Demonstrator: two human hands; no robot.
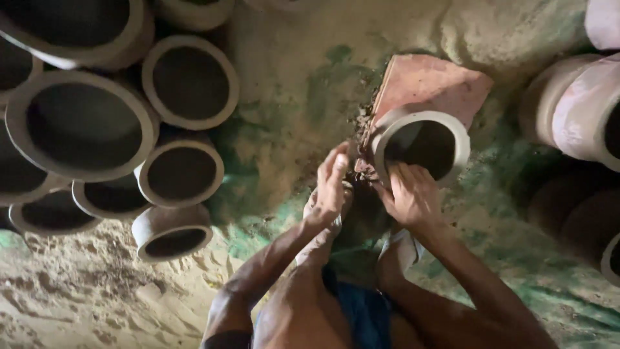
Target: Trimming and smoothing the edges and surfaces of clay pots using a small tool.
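The grey pot [421, 143] stands on a reddish slab [431, 84], mouth up, just ahead of both hands. The right hand [413, 197] grips its near rim, fingers curled over; the left hand [330, 184], fingers loosely extended, touches crumbly clay [359, 169] just left of the pot. Stacked pots [84, 126] lie well left on sandy floor [84, 297].

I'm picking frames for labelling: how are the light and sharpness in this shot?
Head view: dim, uneven light; the pot the hands work on is lit, its inside dark. The right hand and left hand look slightly soft. Deep shadow hides the pots at far right; the stacked pots bulge toward the left edge.
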